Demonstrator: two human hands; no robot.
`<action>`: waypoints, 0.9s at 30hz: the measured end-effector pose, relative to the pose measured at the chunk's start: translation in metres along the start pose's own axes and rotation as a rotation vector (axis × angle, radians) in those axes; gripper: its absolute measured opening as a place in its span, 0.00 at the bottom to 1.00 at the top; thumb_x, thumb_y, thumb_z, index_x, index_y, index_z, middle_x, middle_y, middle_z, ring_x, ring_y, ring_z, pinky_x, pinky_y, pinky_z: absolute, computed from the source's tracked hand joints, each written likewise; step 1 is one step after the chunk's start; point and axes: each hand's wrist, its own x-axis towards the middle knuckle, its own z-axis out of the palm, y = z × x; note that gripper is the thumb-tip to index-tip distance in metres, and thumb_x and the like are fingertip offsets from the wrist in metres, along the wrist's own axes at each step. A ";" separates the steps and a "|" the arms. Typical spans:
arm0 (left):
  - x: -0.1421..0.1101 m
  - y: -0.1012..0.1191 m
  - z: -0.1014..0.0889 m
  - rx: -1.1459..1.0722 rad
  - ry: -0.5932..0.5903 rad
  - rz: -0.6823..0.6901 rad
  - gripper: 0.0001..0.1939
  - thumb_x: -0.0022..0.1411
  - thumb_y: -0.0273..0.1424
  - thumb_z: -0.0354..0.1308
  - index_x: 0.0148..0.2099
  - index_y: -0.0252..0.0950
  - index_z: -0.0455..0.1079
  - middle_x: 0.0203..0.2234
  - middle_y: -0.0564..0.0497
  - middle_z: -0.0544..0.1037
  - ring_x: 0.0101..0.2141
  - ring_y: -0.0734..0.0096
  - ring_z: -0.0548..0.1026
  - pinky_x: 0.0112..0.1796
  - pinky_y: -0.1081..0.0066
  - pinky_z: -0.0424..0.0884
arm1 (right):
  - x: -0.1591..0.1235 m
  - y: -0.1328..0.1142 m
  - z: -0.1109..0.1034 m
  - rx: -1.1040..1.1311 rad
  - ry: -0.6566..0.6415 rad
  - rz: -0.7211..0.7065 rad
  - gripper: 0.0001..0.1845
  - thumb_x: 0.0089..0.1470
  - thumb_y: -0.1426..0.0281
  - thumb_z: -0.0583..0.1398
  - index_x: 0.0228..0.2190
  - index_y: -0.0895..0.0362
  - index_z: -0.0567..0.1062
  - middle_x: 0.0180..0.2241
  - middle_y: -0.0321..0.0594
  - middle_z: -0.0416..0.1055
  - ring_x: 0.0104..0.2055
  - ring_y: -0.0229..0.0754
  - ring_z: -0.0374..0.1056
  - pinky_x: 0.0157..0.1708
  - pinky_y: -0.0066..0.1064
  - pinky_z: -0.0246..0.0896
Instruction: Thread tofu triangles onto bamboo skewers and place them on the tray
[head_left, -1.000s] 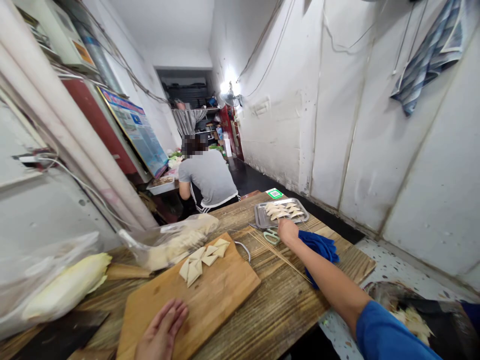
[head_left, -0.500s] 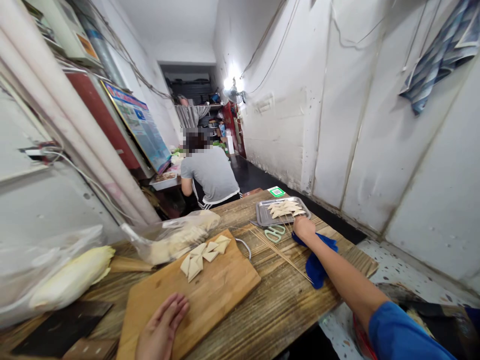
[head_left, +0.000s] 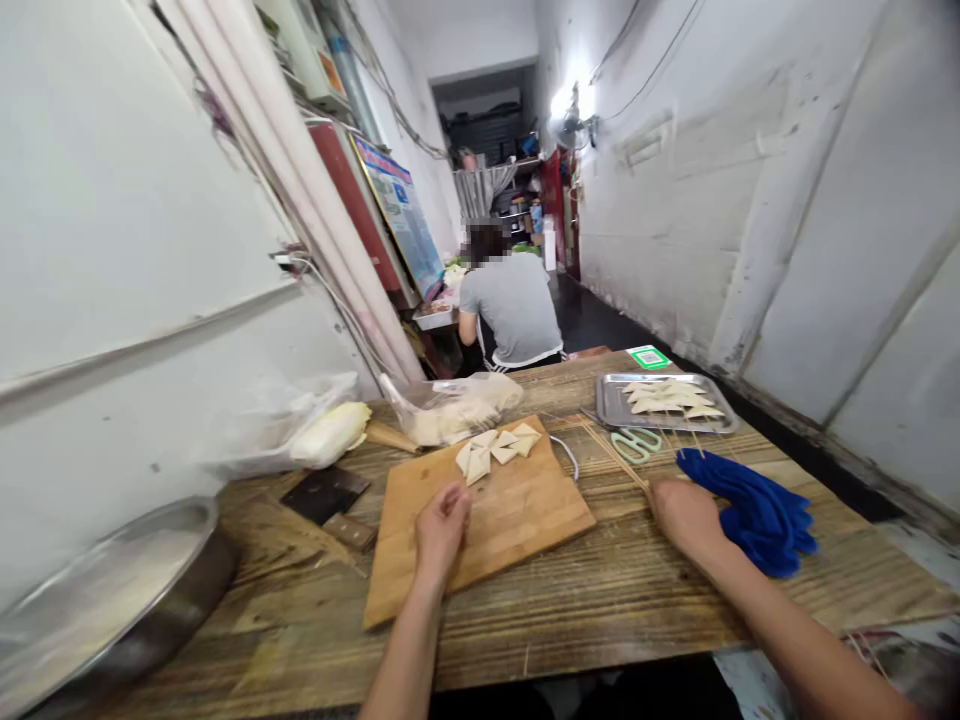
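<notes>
Right hand [head_left: 684,515], back from the tray [head_left: 613,405], hides near ends of skewers [head_left: 616,457].

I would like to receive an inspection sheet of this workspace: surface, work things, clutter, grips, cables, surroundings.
Surface: wooden table, streaked grain showing.
Work things: pale triangular pieces on the cutting board; folded pieces in the metal tray; loose sticks between board and tray.
Clutter: scissors, blue cloth item, plastic bag, cabbage, dark blade, large metal bowl.
Left grip: loosely curled over the board; nothing seen in it.
Right grip: at the sticks' near ends; its hold is hidden.
Cables: several wires along the left wall; white loop beside the board, possibly cord.
Surroundings: person in grey shirt, back turned; bright lamp; poster.
</notes>
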 end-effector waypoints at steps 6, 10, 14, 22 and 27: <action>0.026 0.017 0.017 0.712 0.041 0.297 0.22 0.51 0.34 0.57 0.49 0.30 0.68 0.43 0.39 0.74 0.43 0.59 0.71 0.44 0.64 0.63 | 0.005 0.013 0.002 0.006 0.033 -0.080 0.15 0.56 0.72 0.49 0.25 0.62 0.72 0.24 0.51 0.73 0.28 0.49 0.71 0.24 0.30 0.55; 0.034 0.026 0.031 1.004 0.034 0.355 0.26 0.50 0.37 0.58 0.51 0.30 0.66 0.40 0.37 0.73 0.43 0.56 0.69 0.43 0.64 0.62 | -0.008 0.010 -0.006 0.082 0.158 -0.091 0.12 0.56 0.70 0.49 0.27 0.59 0.69 0.26 0.46 0.72 0.28 0.46 0.71 0.24 0.29 0.55; 0.037 0.024 0.038 1.080 0.033 0.409 0.20 0.50 0.36 0.58 0.44 0.32 0.70 0.37 0.40 0.72 0.40 0.58 0.70 0.41 0.66 0.63 | -0.026 -0.006 -0.012 0.273 0.253 -0.187 0.11 0.57 0.69 0.46 0.30 0.57 0.67 0.29 0.43 0.72 0.29 0.43 0.70 0.26 0.29 0.56; 0.033 0.011 0.026 0.747 0.019 0.497 0.18 0.51 0.28 0.55 0.46 0.32 0.68 0.40 0.43 0.74 0.40 0.64 0.70 0.43 0.67 0.63 | -0.050 -0.053 -0.004 0.561 0.141 -0.293 0.15 0.59 0.67 0.42 0.33 0.56 0.65 0.25 0.40 0.72 0.24 0.42 0.69 0.24 0.29 0.54; 0.025 0.007 0.023 0.741 -0.056 0.542 0.12 0.49 0.26 0.56 0.39 0.33 0.69 0.36 0.45 0.73 0.38 0.65 0.70 0.42 0.66 0.65 | -0.058 -0.077 0.005 0.636 0.028 -0.367 0.15 0.59 0.68 0.42 0.32 0.57 0.66 0.24 0.41 0.72 0.26 0.42 0.69 0.26 0.29 0.54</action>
